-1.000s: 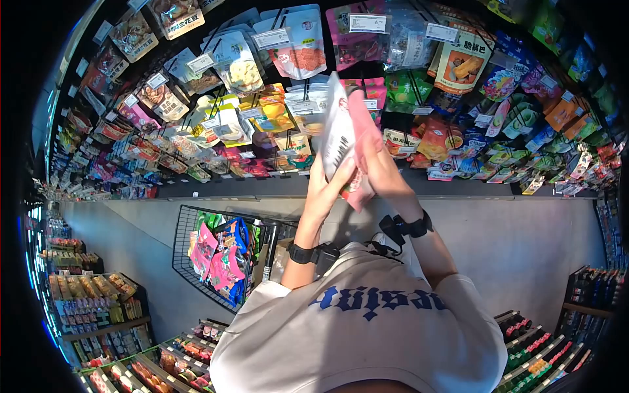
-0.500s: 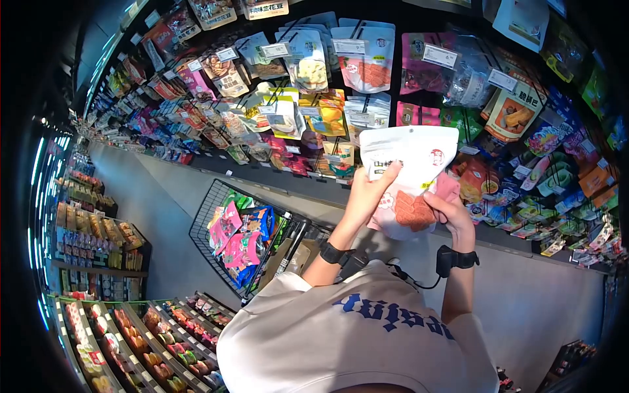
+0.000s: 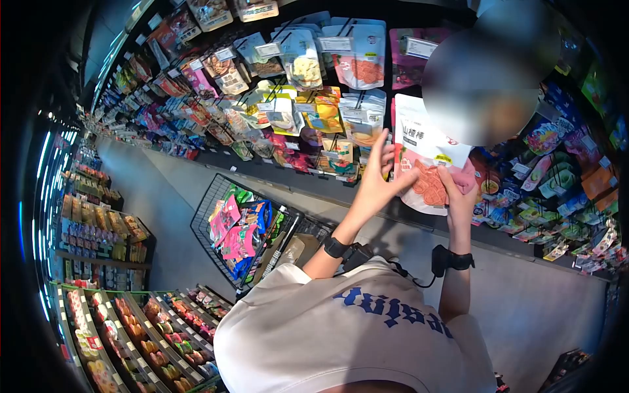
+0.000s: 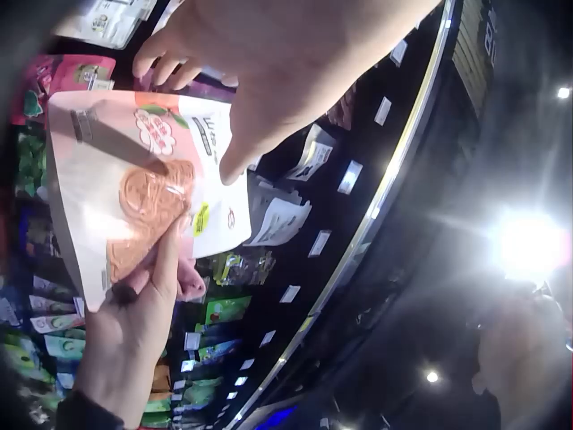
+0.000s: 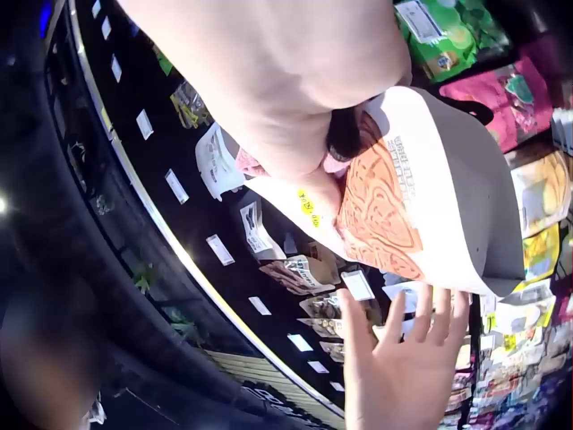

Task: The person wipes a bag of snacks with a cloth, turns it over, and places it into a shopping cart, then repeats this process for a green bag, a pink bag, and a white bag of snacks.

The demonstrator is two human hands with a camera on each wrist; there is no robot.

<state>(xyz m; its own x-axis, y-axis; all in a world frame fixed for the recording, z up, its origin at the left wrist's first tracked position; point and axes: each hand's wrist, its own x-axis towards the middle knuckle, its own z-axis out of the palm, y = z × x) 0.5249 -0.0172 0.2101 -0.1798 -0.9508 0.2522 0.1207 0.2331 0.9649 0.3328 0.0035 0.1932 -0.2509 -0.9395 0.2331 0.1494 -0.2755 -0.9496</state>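
Observation:
A white and pink stand-up pouch of hawthorn sticks [image 3: 427, 154] is held up before the shelves, its printed front toward the head camera. My right hand [image 3: 460, 200] grips its lower right part, with the thumb [image 4: 166, 255] flat across the front. Something pink and crumpled [image 4: 190, 279] is bunched in that same hand, partly hidden by the fingers; I cannot tell what it is. At the pouch's left edge, my left hand [image 3: 383, 171] has its fingers spread and straight, as the right wrist view of the left hand [image 5: 403, 372] also shows.
Hanging snack pouches [image 3: 304, 65] with price tags fill the shelf wall ahead. A black wire cart [image 3: 204, 216] with colourful snack bags [image 3: 239, 239] stands at lower left. Behind it are slanted display racks [image 3: 131, 327]. A blurred round patch covers part of the upper right shelf.
The pouch has turned from edge-on to face-on and shifted right. My left hand, gripping its side half a second ago, has let go and spread its fingers. The right hand keeps its hold.

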